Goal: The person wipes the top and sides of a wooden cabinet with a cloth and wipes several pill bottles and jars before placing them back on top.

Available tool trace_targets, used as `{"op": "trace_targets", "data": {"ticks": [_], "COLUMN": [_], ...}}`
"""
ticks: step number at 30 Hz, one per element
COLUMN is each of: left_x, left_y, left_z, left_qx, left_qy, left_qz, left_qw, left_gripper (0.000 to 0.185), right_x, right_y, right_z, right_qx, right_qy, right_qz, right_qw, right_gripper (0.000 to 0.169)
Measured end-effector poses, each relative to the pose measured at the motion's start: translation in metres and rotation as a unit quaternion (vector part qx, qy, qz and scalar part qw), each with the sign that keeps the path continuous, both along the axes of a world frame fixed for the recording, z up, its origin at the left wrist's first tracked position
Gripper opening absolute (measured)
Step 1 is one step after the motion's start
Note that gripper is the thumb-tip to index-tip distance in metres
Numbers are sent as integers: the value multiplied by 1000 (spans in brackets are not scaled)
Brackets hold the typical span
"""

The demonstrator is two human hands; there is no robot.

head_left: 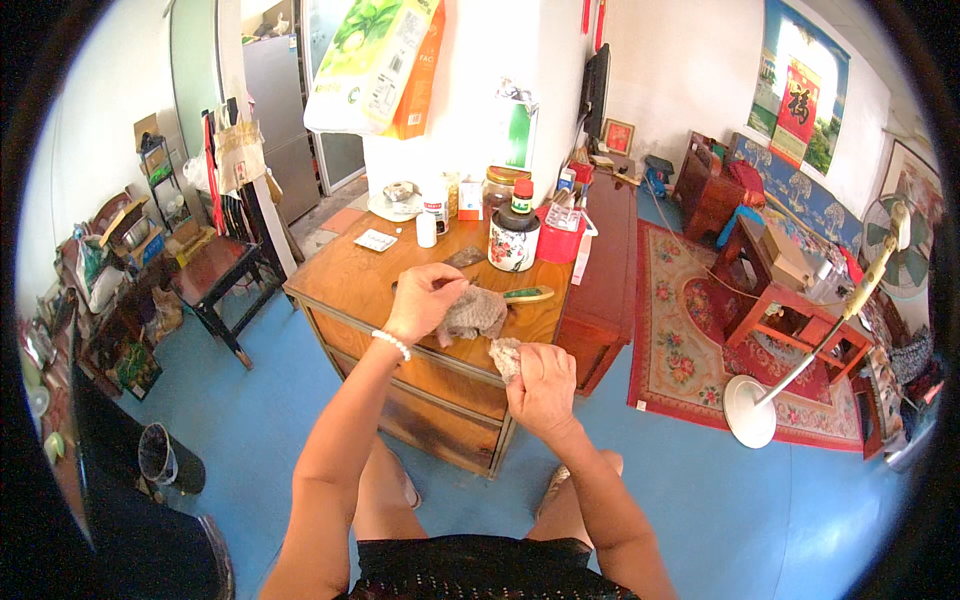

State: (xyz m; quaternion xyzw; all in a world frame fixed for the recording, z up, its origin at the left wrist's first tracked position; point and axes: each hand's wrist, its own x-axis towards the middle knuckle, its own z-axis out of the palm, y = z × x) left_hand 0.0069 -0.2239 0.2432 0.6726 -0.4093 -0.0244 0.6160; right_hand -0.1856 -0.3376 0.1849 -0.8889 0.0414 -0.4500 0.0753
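Over the front of a wooden cabinet top (pixel 337 274), my left hand (pixel 424 304) has thumb and fingers pinched at a crumpled grey-brown cloth (pixel 480 309). White beads circle that wrist. My right hand (pixel 544 382) is closed around a lighter, bunched piece of cloth (pixel 505 358) just off the cabinet's front corner. Whether the two bunches belong to one cloth, I cannot tell. Behind the grey-brown cloth lies a slim green and cream object (pixel 529 294). A dark flat piece (pixel 466 257) rests farther back, left of a floral-patterned pot (pixel 513 244).
On the cabinet stand a white bottle (pixel 426 229), a blister pack (pixel 375 240), a plate (pixel 394 206), a glass jar (pixel 499 191) and a red basket (pixel 559 238). A black chair (pixel 225 277) is at left, a bin (pixel 172 457) lower left. Right are a patterned rug (pixel 667 360) and a standing fan (pixel 750 411).
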Motion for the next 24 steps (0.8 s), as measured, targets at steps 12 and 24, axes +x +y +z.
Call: {"op": "trace_targets", "data": {"ticks": [12, 24], "left_x": [29, 29], "left_y": [4, -103], "left_z": [-9, 68], "left_qx": [196, 129], "left_qy": [-179, -210], "left_qz": [211, 101], "left_qw": [941, 964], "left_gripper": [30, 52], "right_x": [2, 2], "right_y": [2, -3], "right_z": [-2, -6], "right_qx": [0, 16], "right_qy": [-7, -21], "right_qz": [-3, 5], "right_qw": [1000, 1000], "right_gripper": [37, 38]}}
